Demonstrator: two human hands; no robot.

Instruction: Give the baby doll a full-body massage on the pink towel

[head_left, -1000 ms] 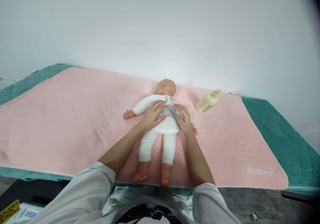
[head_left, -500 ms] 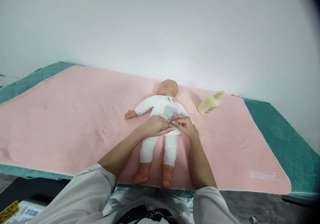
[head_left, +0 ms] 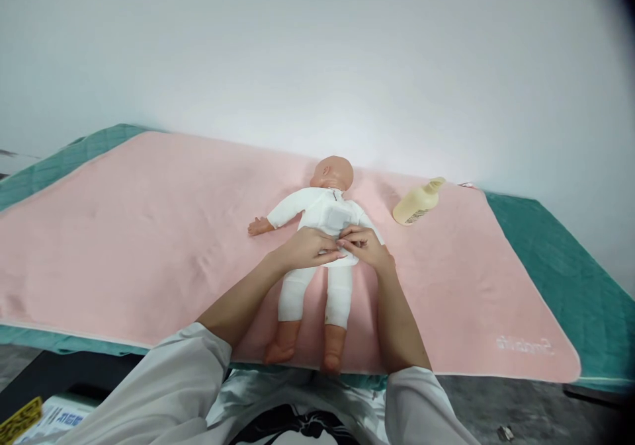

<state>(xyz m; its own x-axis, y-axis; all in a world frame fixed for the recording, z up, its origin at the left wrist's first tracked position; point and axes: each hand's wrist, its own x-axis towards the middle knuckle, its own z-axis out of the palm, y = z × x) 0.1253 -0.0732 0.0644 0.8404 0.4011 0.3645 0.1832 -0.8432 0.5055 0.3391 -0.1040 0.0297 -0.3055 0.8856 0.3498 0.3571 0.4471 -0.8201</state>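
A baby doll (head_left: pixel 312 210) in a white suit lies face down on the pink mat (head_left: pixel 149 233), its head away from me and turned to the left. Both my hands rest on its lower back, fingertips meeting. My left hand (head_left: pixel 312 246) has its fingers bent inward, and my right hand (head_left: pixel 362 243) is curled with thumb and fingers close together. Whether anything small is pinched between them is hidden. A pale patch (head_left: pixel 338 217) shows on the doll's back just beyond my fingers.
A cream pump bottle (head_left: pixel 417 205) lies tilted on the mat, right of the doll. A green quilted cover (head_left: pixel 570 253) extends beneath the mat. Behind stands a white wall (head_left: pixel 317 55). At the lower left is a white package (head_left: pixel 62 418) with a yellow label.
Both hands stay at the same place on the doll's lower back, with at most a slight shift of the fingers. The whole view has shifted slightly.
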